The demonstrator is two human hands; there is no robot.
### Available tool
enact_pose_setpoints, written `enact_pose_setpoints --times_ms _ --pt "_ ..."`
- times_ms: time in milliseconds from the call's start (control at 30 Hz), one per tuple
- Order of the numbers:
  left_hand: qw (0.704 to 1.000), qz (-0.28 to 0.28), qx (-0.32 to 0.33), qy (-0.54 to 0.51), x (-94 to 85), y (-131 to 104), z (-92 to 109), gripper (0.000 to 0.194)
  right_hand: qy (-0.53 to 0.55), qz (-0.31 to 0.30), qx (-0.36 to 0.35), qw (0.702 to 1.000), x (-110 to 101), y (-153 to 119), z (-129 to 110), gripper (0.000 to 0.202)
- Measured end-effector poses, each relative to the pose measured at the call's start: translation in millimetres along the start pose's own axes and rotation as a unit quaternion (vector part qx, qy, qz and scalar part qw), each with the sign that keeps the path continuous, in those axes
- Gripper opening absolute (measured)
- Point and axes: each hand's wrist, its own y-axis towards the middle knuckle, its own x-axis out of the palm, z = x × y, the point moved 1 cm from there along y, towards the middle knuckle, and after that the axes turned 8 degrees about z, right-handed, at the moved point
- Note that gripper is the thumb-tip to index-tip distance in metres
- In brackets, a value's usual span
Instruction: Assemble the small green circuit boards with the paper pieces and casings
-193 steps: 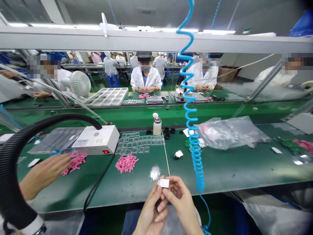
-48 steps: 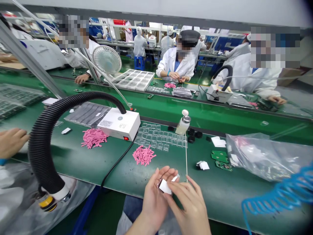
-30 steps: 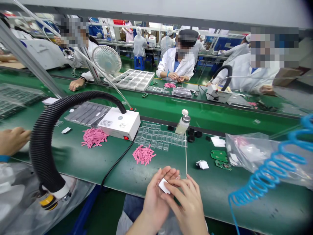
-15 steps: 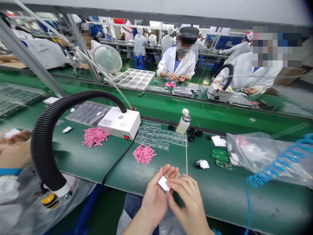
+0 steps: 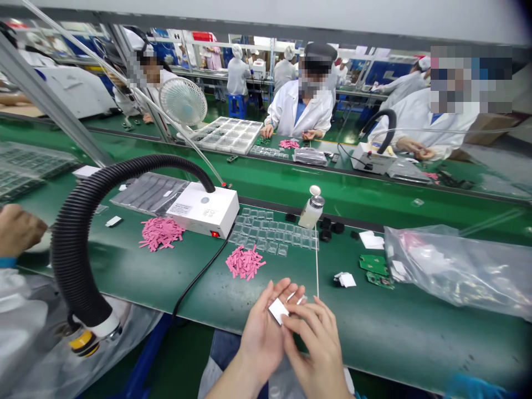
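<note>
A small white square piece [image 5: 278, 311] lies in my left hand [image 5: 264, 332], which is palm up with its fingers curled a little around the piece. My right hand [image 5: 318, 343] pinches the near right edge of that piece between thumb and fingertips. Beyond my hands, on the green table [image 5: 199, 282], is a pile of pink strips [image 5: 245, 261]. Rows of clear square trays [image 5: 272, 233] lie behind the strips. Right of my hands sits a small stack of white and black squares [image 5: 344, 279].
A white box [image 5: 203, 208] with a black hose [image 5: 75, 244] stands at the left, near a second pink pile [image 5: 162, 233]. A pump bottle [image 5: 311, 210], green boards [image 5: 374, 264] and a plastic bag [image 5: 461, 271] lie farther back. A neighbour's hand [image 5: 19, 230] is at the left edge.
My right hand has shifted slightly left and down along the white piece. The neighbour's hand has moved up at the left edge. The blue coiled hose has dropped to the bottom right.
</note>
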Motion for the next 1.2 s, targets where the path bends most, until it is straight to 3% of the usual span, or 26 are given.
enact_pose_setpoints --times_ms 233,433,633,700,800,900,1000,1100,1200 --pt "1.000 0.005 -0.005 -0.005 -3.2 5 3 0.019 -0.036 0.005 -0.007 0.999 5 -2 -3 0.025" --pt "0.999 0.042 0.013 0.001 -7.9 11 0 0.007 -0.041 -0.057 -0.016 0.997 5 0 -6 0.030" --pt "0.999 0.024 0.026 0.027 -9.4 19 -9 0.022 -0.006 -0.008 0.004 1.000 -1 4 2 0.028" --pt "0.999 0.018 0.021 0.022 -8.3 22 -9 0.022 -0.011 0.044 0.037 0.998 -12 6 23 0.027" --pt "0.998 0.040 0.054 0.014 -8.1 25 -6 0.022 -0.120 0.121 0.140 0.975 -40 10 83 0.023" --pt "0.994 0.077 0.074 0.020 -8.7 26 0 0.023 -0.219 0.080 0.184 0.955 -69 12 153 0.026" --pt "0.992 0.110 0.055 0.028 -8.3 27 2 0.021 -0.241 0.012 0.178 0.954 -81 15 202 0.029" --pt "0.990 0.133 0.029 0.045 -7.6 25 -2 0.020 -0.243 -0.057 0.149 0.957 -74 20 221 0.041" --pt "0.988 0.146 0.002 0.052 -7.8 23 -7 0.022 -0.245 -0.106 0.120 0.956 -62 28 223 0.052"
